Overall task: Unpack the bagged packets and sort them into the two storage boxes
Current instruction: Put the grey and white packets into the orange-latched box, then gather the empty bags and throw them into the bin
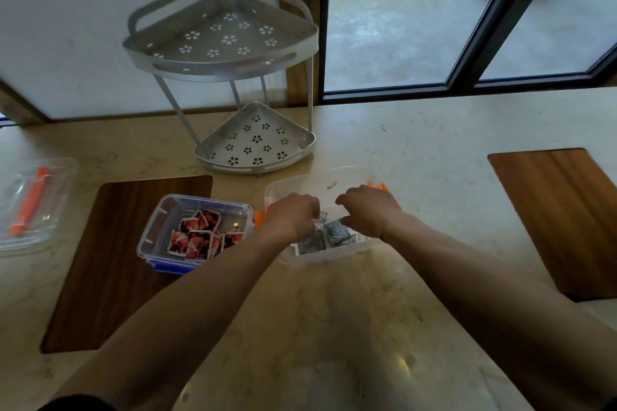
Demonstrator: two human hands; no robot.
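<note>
Both forearms reach mid-frame: left hand (293,215) and right hand (369,208), fingers curled, pinch a clear bag (320,222) over the orange-latched box (283,190), apparently emptying dark packets (312,242) there.

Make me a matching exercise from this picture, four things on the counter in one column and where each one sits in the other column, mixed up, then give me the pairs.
Things:
1. red packets
2. dark packets
3. clear lid with orange clip
4. metal corner rack

Places:
A. far left edge of the counter
B. in the clear box under both hands
C. at the back, against the wall
D. in the blue-clipped box on the dark wood inlay

Pairs: 1-D, 2-B, 3-A, 4-C
</note>
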